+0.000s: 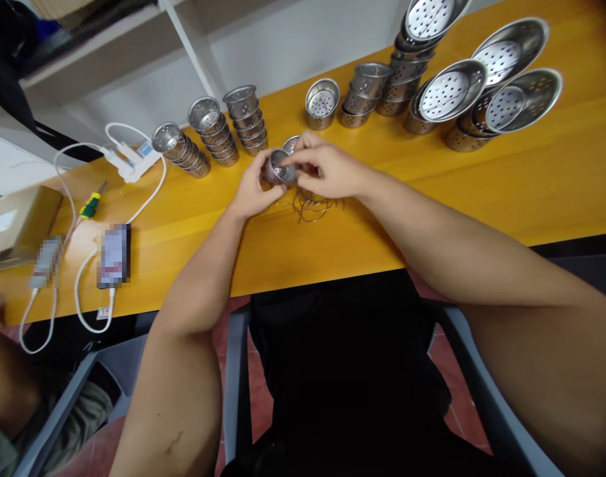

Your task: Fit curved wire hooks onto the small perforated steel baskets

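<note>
My left hand [254, 187] is wrapped round a small perforated metal cup [276, 173], tilted so its mouth faces me. From the right, my right hand [327, 165] closes on the cup's rim, its index finger reaching over into the mouth and its thumb outside. Whether a thin wire is also between those fingers is too small to tell. Behind my right fingers another metal cup [290, 143] shows in part. Just below the hands, a loose tangle of thin bent wires [313, 209] lies on the wooden table [303, 255].
Stacks of perforated cups [223, 142] stand at the back left, with taller stacks [402, 79] and wide-mouthed ones [455, 93] at the right. A power strip [138, 162], cables, a screwdriver [91, 204], phones [114, 256] and a cardboard box [22, 225] occupy the left. Another person's leg shows lower left.
</note>
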A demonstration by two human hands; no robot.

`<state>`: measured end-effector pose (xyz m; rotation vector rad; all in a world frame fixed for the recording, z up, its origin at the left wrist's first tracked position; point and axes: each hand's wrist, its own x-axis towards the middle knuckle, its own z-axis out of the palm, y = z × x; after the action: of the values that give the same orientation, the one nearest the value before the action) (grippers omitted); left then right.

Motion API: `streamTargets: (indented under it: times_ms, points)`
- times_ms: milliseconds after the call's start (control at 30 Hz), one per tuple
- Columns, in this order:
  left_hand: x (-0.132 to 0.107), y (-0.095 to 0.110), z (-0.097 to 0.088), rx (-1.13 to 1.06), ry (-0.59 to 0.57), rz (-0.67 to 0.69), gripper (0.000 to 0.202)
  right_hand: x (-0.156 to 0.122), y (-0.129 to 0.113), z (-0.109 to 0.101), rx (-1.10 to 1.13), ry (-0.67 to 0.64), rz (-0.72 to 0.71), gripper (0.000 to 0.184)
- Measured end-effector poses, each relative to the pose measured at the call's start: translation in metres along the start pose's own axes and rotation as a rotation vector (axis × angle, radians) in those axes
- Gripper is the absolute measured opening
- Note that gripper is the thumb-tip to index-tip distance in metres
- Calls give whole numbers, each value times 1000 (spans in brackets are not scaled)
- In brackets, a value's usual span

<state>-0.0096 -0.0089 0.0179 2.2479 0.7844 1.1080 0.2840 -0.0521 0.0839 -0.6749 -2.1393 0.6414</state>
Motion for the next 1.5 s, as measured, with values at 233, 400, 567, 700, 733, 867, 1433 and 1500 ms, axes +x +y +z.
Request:
streamTargets:
  times_ms: [233, 400, 567, 700, 733, 867, 1433, 1500]
  points:
    - [-1, 1, -1, -7, -61, 7, 115, -1, -17, 9, 9, -87, -62, 6]
    - [-2, 1, -5, 19, -38, 5, 106, -2, -16, 7, 62, -65, -15, 20]
    - [-2, 10, -2, 31, -69, 5, 103, -1, -18, 8, 163, -32, 114, 64]
    - [-2, 11, 0, 15, -94, -2, 110, 1, -20, 8, 202, -17, 153, 77]
    - [-2, 10, 0, -6, -96, 4, 111, 2, -20, 8, 217, -9, 153, 78]
    - [-3, 6, 3, -69, -85, -14, 113, 3, -15, 7, 283, 29, 146, 77]
    - [1, -16, -5, -83, 22, -162, 128, 6, -17, -4, 586, 133, 246, 89]
    - [2, -20, -8, -25, 107, -193, 130, 3, -20, -8, 469, 49, 182, 83]
